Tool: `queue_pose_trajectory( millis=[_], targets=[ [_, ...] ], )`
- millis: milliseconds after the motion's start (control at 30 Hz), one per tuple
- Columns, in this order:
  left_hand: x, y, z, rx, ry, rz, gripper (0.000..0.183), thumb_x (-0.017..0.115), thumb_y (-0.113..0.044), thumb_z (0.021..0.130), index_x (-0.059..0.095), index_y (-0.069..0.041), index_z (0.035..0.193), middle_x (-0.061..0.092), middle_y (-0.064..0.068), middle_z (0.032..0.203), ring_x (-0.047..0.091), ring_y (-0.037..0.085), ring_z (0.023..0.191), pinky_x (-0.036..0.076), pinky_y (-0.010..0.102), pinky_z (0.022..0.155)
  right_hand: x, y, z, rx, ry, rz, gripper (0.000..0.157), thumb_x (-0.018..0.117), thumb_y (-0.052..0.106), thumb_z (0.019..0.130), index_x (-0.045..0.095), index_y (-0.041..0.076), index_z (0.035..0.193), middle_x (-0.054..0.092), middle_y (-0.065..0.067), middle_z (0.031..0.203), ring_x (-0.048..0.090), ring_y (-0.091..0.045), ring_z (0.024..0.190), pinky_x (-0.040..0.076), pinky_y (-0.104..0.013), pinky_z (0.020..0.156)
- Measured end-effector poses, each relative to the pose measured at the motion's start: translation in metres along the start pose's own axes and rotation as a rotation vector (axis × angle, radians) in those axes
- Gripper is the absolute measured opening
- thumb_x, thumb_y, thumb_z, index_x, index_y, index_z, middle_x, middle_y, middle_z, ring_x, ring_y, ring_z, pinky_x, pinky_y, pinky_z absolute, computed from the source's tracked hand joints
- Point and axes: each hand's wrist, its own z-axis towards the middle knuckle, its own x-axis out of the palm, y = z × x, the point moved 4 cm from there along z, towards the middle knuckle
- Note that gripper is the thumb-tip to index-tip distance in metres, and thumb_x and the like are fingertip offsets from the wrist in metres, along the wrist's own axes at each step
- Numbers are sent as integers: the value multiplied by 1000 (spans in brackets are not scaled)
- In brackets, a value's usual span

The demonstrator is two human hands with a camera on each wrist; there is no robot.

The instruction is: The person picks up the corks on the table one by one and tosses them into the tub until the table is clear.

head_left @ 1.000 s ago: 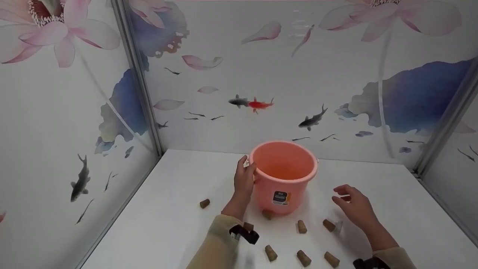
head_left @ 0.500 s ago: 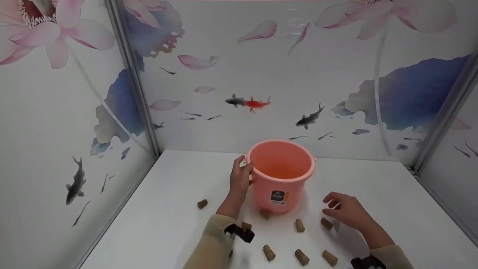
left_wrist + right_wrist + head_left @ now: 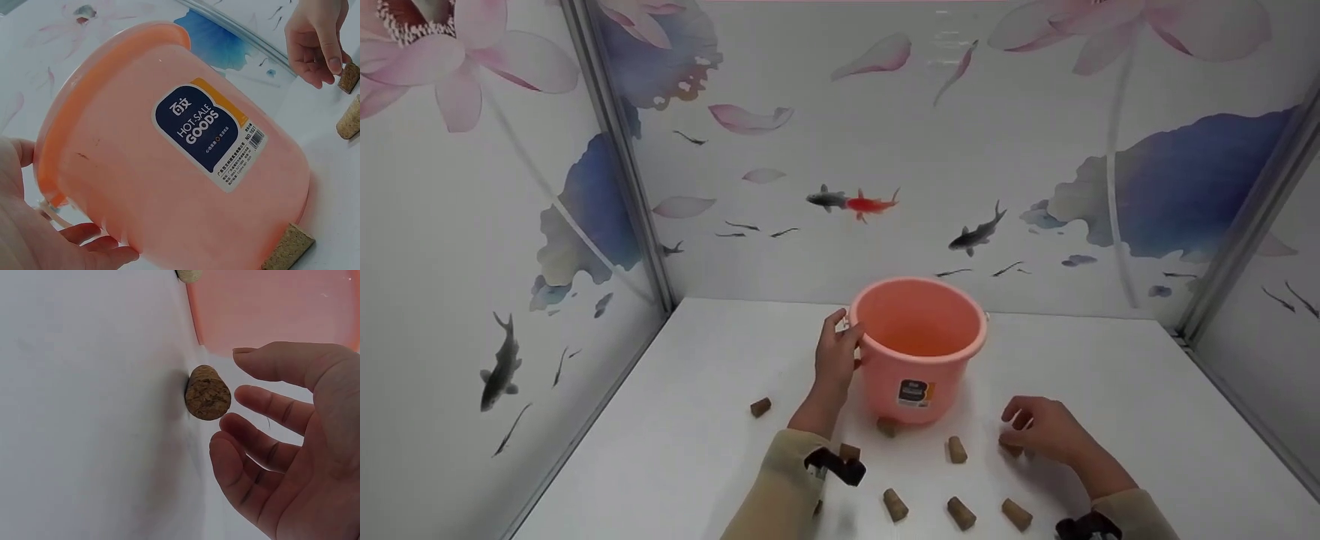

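A pink plastic bucket (image 3: 877, 382) with a dark label stands upright on the white table. My left hand (image 3: 836, 360) holds its left side just under the rim; in the left wrist view the left hand's fingers (image 3: 107, 253) lie along the wall beside the handle end. My right hand (image 3: 1046, 427) is low over a tapered cork stopper (image 3: 1009, 448) to the bucket's right. In the right wrist view the thumb and loosely bent fingers of the right hand (image 3: 304, 444) are spread next to this cork (image 3: 208, 394), with nothing between them.
Several more corks lie about the table: one at the bucket's foot (image 3: 887, 427), one farther left (image 3: 761, 407), others in front, such as this cork (image 3: 957, 450). Painted wall panels (image 3: 780, 262) enclose the table (image 3: 660, 420) at the back and sides.
My right hand has moved left and down to the cork at the bucket's right. My left hand has stayed on the bucket. The whole head view has shifted slightly.
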Motion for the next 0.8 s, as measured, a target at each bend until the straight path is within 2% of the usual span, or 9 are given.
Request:
queue_pose_trajectory(
  millis=[167,467,600,700,800],
  targets=[
    [-2,-1,1,3,12,-16,64,58,-38,104,39,-18,161,65,15,145,65,25,122,60,47,99,4,0,0,-16,20,26,25,86,21,84,71,12,101,67,-5,88,62,-20,75,51,-34,64],
    [-1,-4,1,-13,19,-3,65,59,-38,104,38,-19,162,65,12,146,64,26,125,60,47,102,6,1,-1,-44,24,10,22,88,17,81,70,14,94,64,-3,79,60,-19,69,48,-33,59],
    [0,-3,0,-3,19,7,64,59,-37,105,38,-17,162,66,14,143,66,26,124,61,46,99,8,1,-2,-120,23,4,20,87,12,80,69,13,90,63,-2,73,58,-18,64,47,-31,55],
    [-1,-2,0,-1,16,19,64,58,-37,105,38,-16,162,66,15,140,66,26,123,61,46,98,10,2,-3,-147,29,5,20,86,8,79,69,12,87,62,-2,71,58,-18,62,47,-31,54],
    [-1,-1,-1,-2,15,31,65,58,-37,105,38,-16,163,67,14,141,66,26,124,61,47,99,13,1,-2,-92,42,17,20,87,8,78,70,13,87,63,-3,74,58,-18,65,48,-32,56]
  ],
)
